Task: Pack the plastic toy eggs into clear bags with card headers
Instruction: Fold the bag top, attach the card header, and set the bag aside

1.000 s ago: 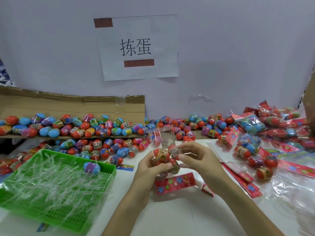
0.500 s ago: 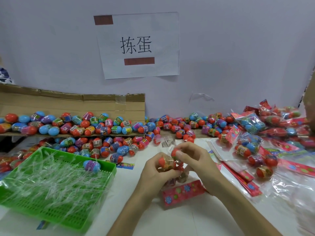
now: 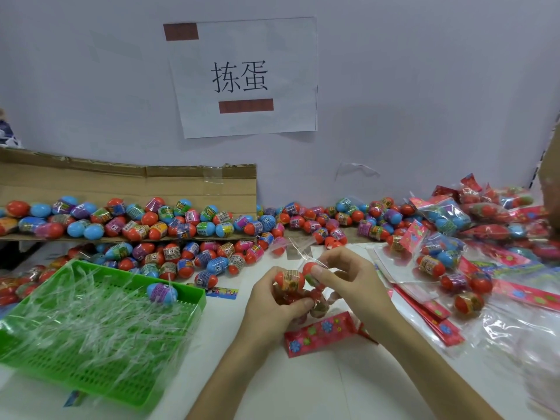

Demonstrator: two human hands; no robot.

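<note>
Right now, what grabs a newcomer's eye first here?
The heap of red and blue toy eggs along the back wall, under a paper sign. At centre the left hand and right hand hold orange eggs at a clear bag; a green basket sits left, packed bags pile right.

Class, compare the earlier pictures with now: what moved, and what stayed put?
The right hand has pushed its red egg lower into the clear bag. The left hand still grips the labelled egg and bag. Green basket and loose eggs unchanged.
</note>
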